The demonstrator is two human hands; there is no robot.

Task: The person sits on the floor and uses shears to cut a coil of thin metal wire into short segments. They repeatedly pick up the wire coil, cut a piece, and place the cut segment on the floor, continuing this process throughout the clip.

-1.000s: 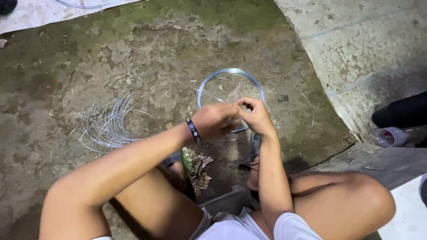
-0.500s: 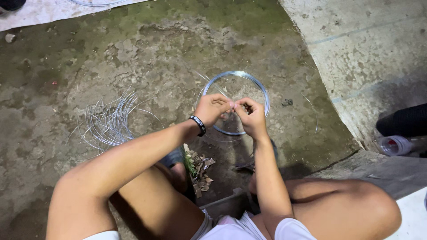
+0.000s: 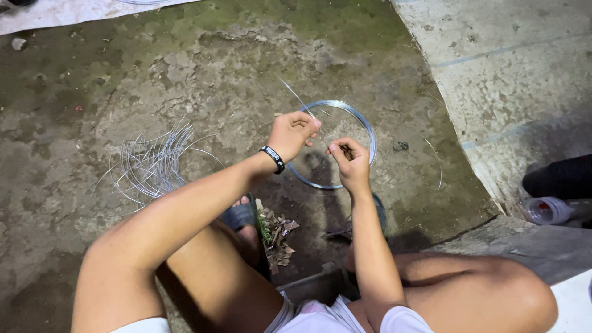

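A thin wire (image 3: 295,95) is pinched between the closed fingers of the left hand (image 3: 291,132) and the right hand (image 3: 348,161), held up above the wire coil (image 3: 364,126) lying on the ground, apparently so it can be bent freely.

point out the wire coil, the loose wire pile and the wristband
wire coil (image 3: 369,132): head view, on its right rim
wire pile (image 3: 151,166): head view, middle of the loose strands on the ground
wristband (image 3: 272,158): head view, black band on the left wrist
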